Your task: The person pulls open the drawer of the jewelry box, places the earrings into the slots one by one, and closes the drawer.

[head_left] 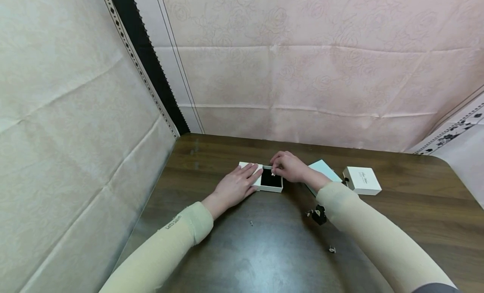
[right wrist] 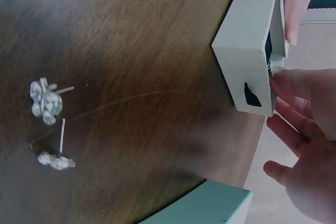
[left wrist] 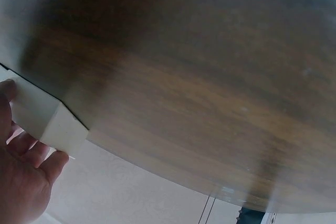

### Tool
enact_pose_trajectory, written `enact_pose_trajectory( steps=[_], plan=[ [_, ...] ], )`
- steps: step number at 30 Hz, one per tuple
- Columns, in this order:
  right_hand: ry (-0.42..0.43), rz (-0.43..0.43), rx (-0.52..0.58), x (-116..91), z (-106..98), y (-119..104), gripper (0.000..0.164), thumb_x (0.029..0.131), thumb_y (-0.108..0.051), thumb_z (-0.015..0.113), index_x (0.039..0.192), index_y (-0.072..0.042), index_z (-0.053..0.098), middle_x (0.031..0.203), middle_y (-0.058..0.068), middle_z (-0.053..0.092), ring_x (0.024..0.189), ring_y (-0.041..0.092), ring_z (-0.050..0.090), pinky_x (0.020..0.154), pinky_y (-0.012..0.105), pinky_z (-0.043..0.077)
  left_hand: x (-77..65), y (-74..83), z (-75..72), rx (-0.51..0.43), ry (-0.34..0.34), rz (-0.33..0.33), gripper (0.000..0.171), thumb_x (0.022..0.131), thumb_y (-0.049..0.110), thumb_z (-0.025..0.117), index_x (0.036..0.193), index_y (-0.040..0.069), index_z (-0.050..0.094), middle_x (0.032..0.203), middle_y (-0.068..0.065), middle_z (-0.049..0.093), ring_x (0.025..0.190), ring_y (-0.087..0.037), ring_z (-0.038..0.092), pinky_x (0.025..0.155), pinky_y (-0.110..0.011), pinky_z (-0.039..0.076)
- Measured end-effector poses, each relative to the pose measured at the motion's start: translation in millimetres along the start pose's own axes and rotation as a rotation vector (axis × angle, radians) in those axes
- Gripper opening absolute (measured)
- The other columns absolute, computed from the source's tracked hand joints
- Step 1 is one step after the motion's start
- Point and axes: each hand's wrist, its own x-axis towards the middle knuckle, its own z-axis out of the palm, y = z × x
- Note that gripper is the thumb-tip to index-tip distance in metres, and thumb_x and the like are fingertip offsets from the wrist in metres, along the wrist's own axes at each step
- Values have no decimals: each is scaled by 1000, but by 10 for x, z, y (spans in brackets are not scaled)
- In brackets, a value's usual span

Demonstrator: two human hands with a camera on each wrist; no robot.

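A small white slide-out box stands at the table's far side, its drawer (head_left: 271, 190) pulled out to the right, with a black lining inside. My left hand (head_left: 235, 186) grips its white sleeve (left wrist: 39, 114), fingers over the top and thumb at the near side. Over the drawer, my right hand (head_left: 288, 166) pinches a small sparkling earring (right wrist: 271, 68), mostly hidden by the fingertips. In the right wrist view, a clustered stud earring (right wrist: 46, 100) and another stud earring (right wrist: 56, 161) lie on the table with their posts showing.
Right of the drawer lie a light-blue flat piece (head_left: 324, 170) and a white lettered box (head_left: 362, 180). Nearer me are a black piece (head_left: 319, 215), a tiny shiny piece (head_left: 251, 223) and a silvery piece (head_left: 332, 249). Patterned cloth (head_left: 302, 95) hangs behind the table.
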Motion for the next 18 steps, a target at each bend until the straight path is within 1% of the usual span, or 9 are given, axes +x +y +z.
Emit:
enact_pose_trajectory(
  steps=[5,9,14,16,18],
  plan=[
    [-27,8,29,4,18,15,19,105,-5,65,89,-6,77,131,21,66,128,44,56,115,62,41,-4,1,8,4,12,3,59,111,40,58,162,11,47,166,-14,46,152,-28,47,119,-47,45],
    [-23,-10,24,10,47,29,19,105,-5,65,89,-6,76,129,21,66,127,44,56,113,61,43,-5,4,12,8,14,4,59,112,40,58,162,11,47,166,-14,46,152,-28,47,119,-47,45],
    [15,-25,-17,-4,68,9,18,103,-4,68,88,-5,77,126,21,67,122,43,59,108,60,47,-7,8,3,15,16,4,59,112,40,58,162,11,47,166,-13,46,152,-27,47,119,-47,45],
    [39,-36,-49,-10,79,-7,16,102,-4,70,87,-6,77,125,20,68,120,42,60,108,60,47,-7,7,1,15,14,2,59,112,40,57,162,11,47,167,-13,45,152,-27,46,120,-47,44],
    [67,-42,-83,-18,92,-22,15,100,-5,73,87,-8,77,123,18,69,119,42,61,112,63,44,-6,6,3,16,10,1,59,112,40,57,163,12,47,167,-13,45,153,-27,46,120,-47,44]
  ],
)
